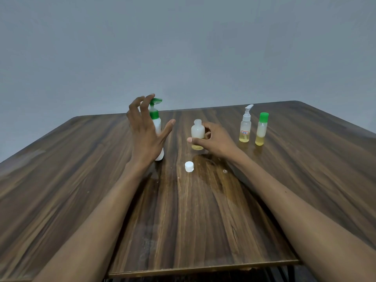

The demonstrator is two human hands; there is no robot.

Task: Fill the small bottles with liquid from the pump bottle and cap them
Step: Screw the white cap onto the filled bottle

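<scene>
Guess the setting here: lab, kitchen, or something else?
Likely a plain room set up for recording, not a kitchen or lab: a bare grey wall, a wood-grain table, and only small bottles such as the pump bottle.

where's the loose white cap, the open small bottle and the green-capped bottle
loose white cap [189, 166], head view, its top face
open small bottle [197, 131], head view, its frosted shoulder
green-capped bottle [262, 129], head view, mid body

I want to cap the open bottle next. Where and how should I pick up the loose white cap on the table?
Pinch the white cap across its round side wall, thumb and forefinger coming straight down from above. It lies low on the table, apart from the open small bottle that the right hand holds, so nothing crowds it. The left hand looks free.
</scene>
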